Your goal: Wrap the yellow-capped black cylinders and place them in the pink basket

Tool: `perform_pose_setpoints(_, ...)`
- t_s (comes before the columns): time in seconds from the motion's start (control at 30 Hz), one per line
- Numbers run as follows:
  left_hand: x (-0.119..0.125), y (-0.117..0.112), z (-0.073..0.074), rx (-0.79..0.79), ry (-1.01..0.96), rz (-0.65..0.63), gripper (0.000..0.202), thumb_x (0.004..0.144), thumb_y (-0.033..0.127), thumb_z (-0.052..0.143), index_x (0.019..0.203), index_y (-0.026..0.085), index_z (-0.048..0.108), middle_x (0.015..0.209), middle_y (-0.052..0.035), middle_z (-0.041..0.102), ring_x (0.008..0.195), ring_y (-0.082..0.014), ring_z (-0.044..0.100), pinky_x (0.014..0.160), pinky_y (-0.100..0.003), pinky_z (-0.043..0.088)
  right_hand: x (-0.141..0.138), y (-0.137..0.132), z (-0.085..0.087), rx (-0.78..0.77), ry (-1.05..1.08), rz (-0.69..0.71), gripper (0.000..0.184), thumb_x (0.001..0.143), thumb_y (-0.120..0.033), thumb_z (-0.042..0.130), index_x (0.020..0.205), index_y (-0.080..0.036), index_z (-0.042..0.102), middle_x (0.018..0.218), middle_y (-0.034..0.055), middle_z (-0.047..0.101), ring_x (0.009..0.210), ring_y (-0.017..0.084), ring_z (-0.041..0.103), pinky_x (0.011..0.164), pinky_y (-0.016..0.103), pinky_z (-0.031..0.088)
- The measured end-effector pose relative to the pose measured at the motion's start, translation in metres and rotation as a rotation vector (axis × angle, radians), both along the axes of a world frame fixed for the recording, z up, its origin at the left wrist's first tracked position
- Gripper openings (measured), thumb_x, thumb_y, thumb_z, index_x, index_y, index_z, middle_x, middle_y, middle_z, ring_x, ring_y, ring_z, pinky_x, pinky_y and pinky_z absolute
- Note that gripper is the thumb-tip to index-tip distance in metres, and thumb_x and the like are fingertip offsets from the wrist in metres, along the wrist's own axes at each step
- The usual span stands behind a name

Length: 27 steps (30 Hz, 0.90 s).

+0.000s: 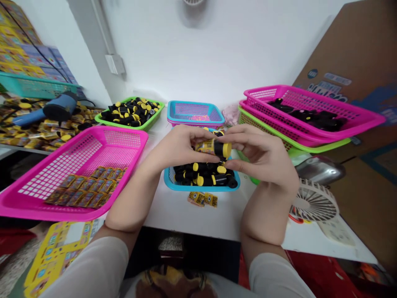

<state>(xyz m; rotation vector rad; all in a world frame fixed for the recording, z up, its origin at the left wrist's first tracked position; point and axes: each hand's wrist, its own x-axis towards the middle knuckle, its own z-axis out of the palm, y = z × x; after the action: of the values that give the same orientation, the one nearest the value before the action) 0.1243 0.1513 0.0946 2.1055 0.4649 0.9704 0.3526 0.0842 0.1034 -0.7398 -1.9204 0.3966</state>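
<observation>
My left hand (178,147) is closed around a small black cylinder with a yellow cap (227,150), which lies nearly level with the cap to the right. A yellow printed sleeve (205,146) covers its left part. My right hand (263,155) is beside the capped end, fingers curved and thumb apart; whether its fingertips touch the cylinder I cannot tell. Below both hands a blue basket (201,188) holds many similar black cylinders with yellow caps. Small yellow printed sleeves (203,199) lie flat on the white table in front of it.
At left, a pink basket (74,213) holds rows of flat printed sleeves. Behind are a green basket (155,118) of capped cylinders and a blue basket (195,103). Stacked baskets (313,107) stand at right, near a fan (316,203). A blue heat gun (58,107) lies far left.
</observation>
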Motion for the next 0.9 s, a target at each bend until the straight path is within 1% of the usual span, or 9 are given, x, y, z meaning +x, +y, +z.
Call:
perform_pose_setpoints(0.17,0.002,-0.009,0.003,0.305,0.065,0.247,0.029,0.076,0.014,0.082,0.103,0.022,0.087,0.08,0.0027,0.08,0.071,-0.0147,0.069,0.067,-0.024,0.048,-0.007,-0.001,-0.003,0.077,-0.105,-0.137,0.034,0.087,-0.026,0.087,0.12,-0.035,0.083,0.116,0.0032,0.082,0.104,0.023,0.076,0.093,0.042,0.066)
perform_pose_setpoints(0.3,0.001,-0.01,0.004,0.33,0.104,0.223,0.019,0.075,0.018,0.084,0.093,0.019,0.086,0.067,0.0047,0.07,0.062,-0.0109,0.059,0.059,-0.022,0.039,-0.011,-0.001,-0.008,0.079,-0.103,-0.046,0.045,0.087,-0.024,0.087,0.129,-0.036,0.079,0.126,0.0015,0.082,0.113,0.025,0.077,0.102,0.044,0.064)
perform_pose_setpoints(0.47,-0.004,-0.007,0.004,0.128,0.143,-0.005,0.018,0.075,0.029,0.09,0.082,0.016,0.08,0.065,0.0049,0.066,0.059,-0.0086,0.054,0.053,-0.021,0.037,-0.014,-0.003,-0.007,0.11,-0.04,0.032,0.049,0.085,-0.006,0.076,0.119,-0.041,0.081,0.109,-0.0033,0.084,0.107,0.023,0.077,0.099,0.043,0.066)
perform_pose_setpoints(0.53,-0.005,-0.007,0.004,-0.05,0.124,-0.152,0.023,0.074,0.027,0.092,0.091,0.017,0.079,0.07,0.0048,0.071,0.06,-0.0093,0.06,0.053,-0.02,0.041,-0.015,-0.003,-0.006,0.094,-0.042,0.064,0.047,0.086,-0.004,0.069,0.111,-0.042,0.083,0.103,-0.0028,0.083,0.109,0.023,0.076,0.092,0.041,0.069)
perform_pose_setpoints(0.63,-0.004,-0.008,0.004,-0.284,0.094,-0.309,0.05,0.071,0.02,0.093,0.118,0.022,0.075,0.08,0.0034,0.079,0.068,-0.0141,0.074,0.059,-0.022,0.055,-0.009,0.001,-0.004,0.054,-0.129,0.133,0.041,0.091,-0.01,0.067,0.109,-0.043,0.084,0.102,-0.0009,0.081,0.124,0.024,0.071,0.091,0.041,0.07)
perform_pose_setpoints(0.7,0.0,-0.008,0.003,-0.37,0.031,-0.342,0.062,0.071,0.02,0.094,0.128,0.023,0.068,0.086,0.0014,0.082,0.077,-0.0182,0.08,0.066,-0.025,0.062,-0.002,0.005,-0.003,0.07,-0.196,0.17,0.042,0.094,-0.014,0.068,0.12,-0.045,0.081,0.112,-0.0009,0.082,0.14,0.025,0.064,0.108,0.047,0.065)
perform_pose_setpoints(0.77,0.003,-0.007,0.002,-0.405,-0.06,-0.328,0.067,0.074,0.022,0.094,0.133,0.024,0.062,0.092,-0.001,0.082,0.083,-0.0203,0.083,0.071,-0.027,0.065,0.003,0.008,-0.003,0.107,-0.221,0.146,0.049,0.098,-0.021,0.069,0.14,-0.046,0.072,0.137,-0.0013,0.076,0.154,0.027,0.052,0.127,0.055,0.05)
perform_pose_setpoints(0.83,0.006,-0.005,-0.001,-0.397,-0.139,-0.272,0.072,0.078,0.025,0.093,0.14,0.025,0.056,0.094,-0.0017,0.081,0.084,-0.0203,0.083,0.07,-0.026,0.065,0.004,0.008,-0.005,0.158,-0.228,0.061,0.058,0.1,-0.037,0.072,0.156,-0.045,0.058,0.157,-0.0004,0.064,0.162,0.031,0.042,0.135,0.059,0.038)
perform_pose_setpoints(0.9,0.006,-0.001,-0.005,-0.34,-0.214,-0.196,0.077,0.081,0.031,0.092,0.147,0.029,0.051,0.093,0.0002,0.08,0.08,-0.0193,0.082,0.068,-0.025,0.064,-0.003,0.007,-0.007,0.2,-0.29,-0.081,0.07,0.097,-0.056,0.075,0.162,-0.042,0.052,0.164,0.0031,0.057,0.163,0.036,0.039,0.135,0.062,0.035)
